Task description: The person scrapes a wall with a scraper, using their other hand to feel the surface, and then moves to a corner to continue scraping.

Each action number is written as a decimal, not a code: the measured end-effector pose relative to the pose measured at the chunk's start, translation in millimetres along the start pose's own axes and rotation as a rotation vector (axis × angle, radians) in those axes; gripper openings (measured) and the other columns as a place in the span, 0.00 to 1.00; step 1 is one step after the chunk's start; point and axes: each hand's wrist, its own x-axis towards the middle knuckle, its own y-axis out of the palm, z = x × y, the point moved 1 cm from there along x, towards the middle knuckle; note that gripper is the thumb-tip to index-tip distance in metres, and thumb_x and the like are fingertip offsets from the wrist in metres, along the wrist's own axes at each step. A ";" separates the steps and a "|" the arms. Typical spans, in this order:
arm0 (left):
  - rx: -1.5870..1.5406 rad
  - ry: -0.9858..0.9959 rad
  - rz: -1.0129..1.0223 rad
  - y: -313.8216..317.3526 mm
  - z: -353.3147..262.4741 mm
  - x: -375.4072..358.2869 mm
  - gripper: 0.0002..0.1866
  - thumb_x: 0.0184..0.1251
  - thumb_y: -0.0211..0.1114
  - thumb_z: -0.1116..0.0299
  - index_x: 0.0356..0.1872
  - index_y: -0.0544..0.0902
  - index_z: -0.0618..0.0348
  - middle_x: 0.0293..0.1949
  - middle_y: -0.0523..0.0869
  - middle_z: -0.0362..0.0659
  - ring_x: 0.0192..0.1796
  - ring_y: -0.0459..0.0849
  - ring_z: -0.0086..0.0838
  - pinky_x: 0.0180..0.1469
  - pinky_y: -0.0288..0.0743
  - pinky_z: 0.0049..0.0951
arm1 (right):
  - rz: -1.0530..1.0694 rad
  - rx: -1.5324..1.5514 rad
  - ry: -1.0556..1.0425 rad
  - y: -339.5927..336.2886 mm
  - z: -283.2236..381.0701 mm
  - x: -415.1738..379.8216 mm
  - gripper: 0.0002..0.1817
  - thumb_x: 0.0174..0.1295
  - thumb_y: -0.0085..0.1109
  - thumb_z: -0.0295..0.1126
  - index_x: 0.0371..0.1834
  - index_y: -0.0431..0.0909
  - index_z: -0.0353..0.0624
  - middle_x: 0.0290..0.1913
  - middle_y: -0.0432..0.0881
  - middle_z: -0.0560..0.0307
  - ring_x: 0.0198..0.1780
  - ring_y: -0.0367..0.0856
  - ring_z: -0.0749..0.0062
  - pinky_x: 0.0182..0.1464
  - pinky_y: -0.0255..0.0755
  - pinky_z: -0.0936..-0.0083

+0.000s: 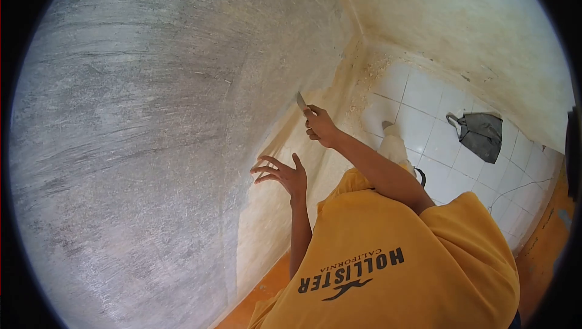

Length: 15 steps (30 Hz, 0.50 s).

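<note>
My right hand (321, 126) is closed around a scraper (301, 101) with a narrow metal blade. The blade's tip meets the wall (151, 117) where its rough grey surface borders a smooth cream band (264, 223) along the bottom. To the left and lower, my left hand (285, 176) is open with fingers spread, its fingertips right at the wall along the same border. Nothing is in it.
White floor tiles (439, 141) lie to the right, with a dark grey bag (482, 136) on them. A stained cream wall (473, 44) meets the grey one at a corner, with crumbly debris along its base. A thin cable (515, 191) crosses the tiles near an orange surface (542, 232).
</note>
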 end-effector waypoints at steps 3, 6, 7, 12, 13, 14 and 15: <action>-0.012 -0.010 -0.021 0.2 -1.3 -2.1 0.59 0.67 0.66 0.52 0.78 0.29 0.70 0.71 0.17 0.79 0.71 0.08 0.76 0.66 0.16 0.83 | -0.055 0.037 -0.006 -22.1 -10.8 38.8 0.20 0.77 0.50 0.43 0.66 0.70 0.47 0.25 0.67 0.64 0.18 0.61 0.82 0.17 0.55 0.81; -0.010 -0.037 -0.049 -1.7 -8.6 0.1 0.58 0.67 0.67 0.53 0.78 0.31 0.69 0.72 0.17 0.79 0.72 0.09 0.76 0.66 0.15 0.82 | 0.033 -0.049 0.020 -32.0 -3.7 37.2 0.20 0.77 0.50 0.43 0.67 0.70 0.48 0.24 0.66 0.65 0.18 0.60 0.83 0.17 0.55 0.81; -0.011 -0.045 -0.055 -3.2 -9.1 -0.5 0.58 0.67 0.67 0.54 0.79 0.31 0.68 0.72 0.18 0.78 0.72 0.09 0.76 0.67 0.15 0.82 | 0.029 -0.075 0.030 -25.8 -3.5 28.8 0.20 0.77 0.50 0.43 0.67 0.70 0.48 0.24 0.66 0.65 0.18 0.60 0.83 0.17 0.55 0.81; -0.078 -0.086 -0.111 -5.5 -16.8 -0.7 0.55 0.67 0.67 0.59 0.80 0.34 0.63 0.74 0.19 0.75 0.73 0.13 0.78 0.68 0.20 0.81 | 0.037 -0.092 0.067 14.0 2.9 -25.8 0.12 0.76 0.51 0.42 0.56 0.71 0.52 0.25 0.66 0.68 0.18 0.57 0.87 0.17 0.51 0.84; -0.111 -0.104 -0.122 -7.3 -20.3 0.1 0.54 0.68 0.67 0.60 0.81 0.35 0.61 0.74 0.19 0.74 0.72 0.14 0.80 0.68 0.23 0.82 | 0.028 -0.100 0.064 23.7 2.0 -34.7 0.12 0.76 0.51 0.42 0.56 0.72 0.52 0.26 0.66 0.68 0.19 0.57 0.87 0.17 0.51 0.84; -0.143 -0.123 -0.133 -9.5 -23.8 -0.1 0.53 0.68 0.67 0.61 0.81 0.36 0.59 0.75 0.20 0.73 0.72 0.15 0.81 0.69 0.27 0.82 | 0.021 -0.108 0.062 33.2 0.4 -43.1 0.12 0.76 0.51 0.42 0.56 0.72 0.52 0.26 0.66 0.68 0.19 0.57 0.87 0.18 0.51 0.85; -0.189 -0.126 -0.161 -12.1 -27.1 -1.1 0.53 0.68 0.67 0.63 0.81 0.36 0.57 0.75 0.19 0.73 0.73 0.16 0.80 0.70 0.30 0.80 | 0.015 -0.119 0.060 40.8 -0.4 -51.9 0.12 0.76 0.51 0.42 0.56 0.72 0.52 0.26 0.67 0.68 0.19 0.57 0.87 0.18 0.52 0.85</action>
